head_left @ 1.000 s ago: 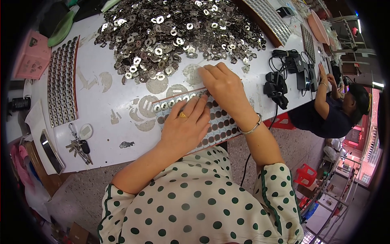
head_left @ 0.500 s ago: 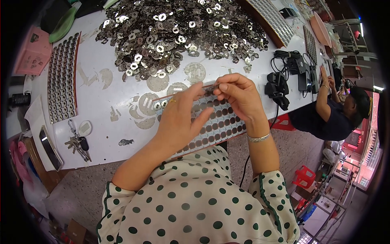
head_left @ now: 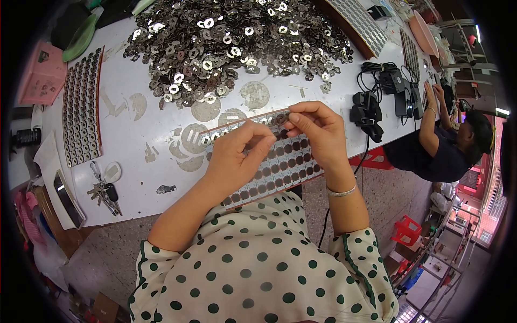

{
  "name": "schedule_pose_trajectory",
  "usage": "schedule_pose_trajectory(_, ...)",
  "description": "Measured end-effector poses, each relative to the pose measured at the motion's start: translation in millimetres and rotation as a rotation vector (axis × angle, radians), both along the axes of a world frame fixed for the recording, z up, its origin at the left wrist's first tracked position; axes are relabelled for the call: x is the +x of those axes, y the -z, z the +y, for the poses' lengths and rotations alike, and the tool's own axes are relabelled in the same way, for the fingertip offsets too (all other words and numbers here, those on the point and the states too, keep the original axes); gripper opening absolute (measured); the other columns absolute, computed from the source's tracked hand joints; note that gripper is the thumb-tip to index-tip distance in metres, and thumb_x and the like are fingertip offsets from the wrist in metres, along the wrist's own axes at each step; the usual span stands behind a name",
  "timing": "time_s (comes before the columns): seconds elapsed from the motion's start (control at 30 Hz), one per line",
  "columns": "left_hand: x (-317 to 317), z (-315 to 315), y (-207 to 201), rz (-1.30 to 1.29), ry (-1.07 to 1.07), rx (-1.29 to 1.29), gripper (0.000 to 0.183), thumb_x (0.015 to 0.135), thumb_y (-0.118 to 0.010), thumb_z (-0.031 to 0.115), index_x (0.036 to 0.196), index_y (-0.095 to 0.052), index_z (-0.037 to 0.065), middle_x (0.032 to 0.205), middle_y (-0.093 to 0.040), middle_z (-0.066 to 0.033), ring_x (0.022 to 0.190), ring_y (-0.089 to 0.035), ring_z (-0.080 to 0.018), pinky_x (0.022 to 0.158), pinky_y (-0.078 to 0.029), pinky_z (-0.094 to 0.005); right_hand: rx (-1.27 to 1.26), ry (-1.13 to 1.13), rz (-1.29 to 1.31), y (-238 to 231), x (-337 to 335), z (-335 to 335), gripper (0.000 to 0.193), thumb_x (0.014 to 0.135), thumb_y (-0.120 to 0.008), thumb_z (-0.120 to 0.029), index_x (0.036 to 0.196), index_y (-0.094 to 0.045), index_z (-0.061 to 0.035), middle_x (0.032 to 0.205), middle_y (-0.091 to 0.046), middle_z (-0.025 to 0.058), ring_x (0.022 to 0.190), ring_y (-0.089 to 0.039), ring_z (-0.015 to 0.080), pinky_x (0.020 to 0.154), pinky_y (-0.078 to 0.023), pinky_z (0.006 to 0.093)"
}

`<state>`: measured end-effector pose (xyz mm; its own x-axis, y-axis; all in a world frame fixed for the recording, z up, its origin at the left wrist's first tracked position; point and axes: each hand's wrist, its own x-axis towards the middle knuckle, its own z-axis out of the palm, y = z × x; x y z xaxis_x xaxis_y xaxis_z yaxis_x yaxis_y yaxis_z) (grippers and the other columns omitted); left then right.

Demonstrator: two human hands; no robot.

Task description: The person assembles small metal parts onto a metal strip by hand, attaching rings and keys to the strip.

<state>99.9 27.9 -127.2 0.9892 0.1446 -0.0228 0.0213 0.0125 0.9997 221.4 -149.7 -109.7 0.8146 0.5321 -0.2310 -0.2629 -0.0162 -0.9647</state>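
Note:
In front of me at the table's near edge lies a flat panel (head_left: 277, 183) with rows of dark round spots. Bright slotted metal pieces sit along its far row, next to a reddish-brown edge. My right hand (head_left: 323, 134) is over the panel's far right part, thumb and index finger pinched on a small dark metal disc (head_left: 281, 119). My left hand (head_left: 237, 156) is over the panel's left part, fingers curled and thumb drawn towards them. What its fingertips hold, if anything, is hidden. Beyond the panel spreads a large heap of slotted metal discs (head_left: 215, 48).
A filled panel (head_left: 82, 107) lies at the left, near keys (head_left: 105, 194), a phone (head_left: 68, 198) and a pink bin (head_left: 43, 72). Another panel (head_left: 355, 24) stands far right. Black adapters with cables (head_left: 367, 116) lie right of my hand. A co-worker (head_left: 439, 145) sits further right.
My left hand's fingers have curled in from a spread pose, and it has drawn slightly back. My right hand has lowered a little, still pinching at the panel's far row.

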Motion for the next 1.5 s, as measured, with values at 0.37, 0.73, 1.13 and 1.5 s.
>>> schedule_pose_trajectory(0.37,3.4,-7.3,-1.4,-0.028,-0.137,0.130,0.014,0.097,-0.070,0.015,0.106,-0.065,0.005,0.089,-0.073,-0.0077,0.080,-0.074,-0.0164,0.068,-0.057,-0.0301,0.002,-0.066,-0.064,-0.9,-11.2,-6.0,0.015,0.094,-0.071,0.003,0.109,-0.070,0.0039,0.097,-0.073,0.0086,0.087,-0.073,0.0148,0.073,-0.062,0.0258)
schedule_pose_trajectory(0.73,0.1,9.1,5.7,0.195,0.151,-0.641,0.014,0.102,-0.066,0.014,0.100,-0.065,0.000,0.092,-0.074,-0.0096,0.081,-0.073,-0.0156,0.075,-0.060,-0.0284,-0.183,-0.146,-0.773,-12.8,-26.2,-2.0,0.012,0.094,-0.070,0.003,0.106,-0.072,0.0034,0.100,-0.073,0.0092,0.087,-0.071,0.0149,0.076,-0.062,0.0292)
schedule_pose_trajectory(1.13,-0.6,-12.2,15.0,-0.374,0.084,0.817,0.011,0.085,-0.072,0.004,0.093,-0.065,0.004,0.132,-0.065,-0.0063,0.124,-0.059,-0.0275,0.097,-0.048,-0.0419,-0.446,-0.097,-0.209,-1.0,15.7,-8.7,0.013,0.094,-0.072,-0.004,0.107,-0.074,-0.0011,0.088,-0.070,0.0027,0.075,-0.063,0.0056,0.062,-0.054,0.0219)
schedule_pose_trajectory(1.5,-1.4,-15.1,15.9,-0.331,0.138,0.941,0.008,0.086,-0.068,0.005,0.091,-0.061,0.005,0.134,-0.063,-0.0050,0.128,-0.056,-0.0266,0.100,-0.046,-0.0432,-0.489,-0.160,-0.277,7.0,18.2,-12.9,0.012,0.092,-0.074,0.000,0.104,-0.072,-0.0016,0.078,-0.064,-0.0031,0.066,-0.053,0.0010,0.053,-0.043,0.0185)
